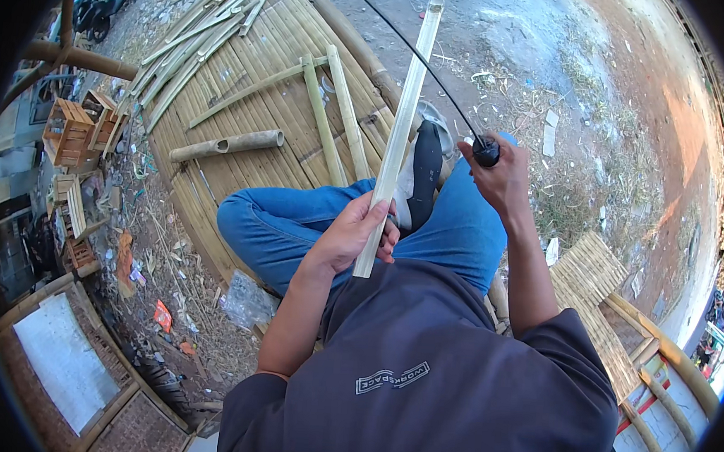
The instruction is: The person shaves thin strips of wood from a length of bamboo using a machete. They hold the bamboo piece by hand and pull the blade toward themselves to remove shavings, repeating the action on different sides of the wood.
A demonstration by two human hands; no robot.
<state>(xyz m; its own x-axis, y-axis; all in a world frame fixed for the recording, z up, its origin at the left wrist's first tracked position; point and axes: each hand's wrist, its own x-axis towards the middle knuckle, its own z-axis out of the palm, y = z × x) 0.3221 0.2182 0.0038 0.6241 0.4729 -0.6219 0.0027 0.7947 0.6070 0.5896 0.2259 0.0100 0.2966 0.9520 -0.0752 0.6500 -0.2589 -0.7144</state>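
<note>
Left fingers [388, 237] clasp bamboo strip [400, 137] | right fingers [470, 159] apparently clasp handle [486, 151] | strip overlaps platform edge [348, 33]

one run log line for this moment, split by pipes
left hand: gripping bamboo strip | right hand: holding black-handled tool, long thin dark shaft | bamboo platform: loose strips, tube on top

The strip [402, 133] looks smooth bamboo, the handle [486, 153] glossy plastic, the jeans [471, 224] matt denim, the bag [247, 302] crinkled plastic.
</note>
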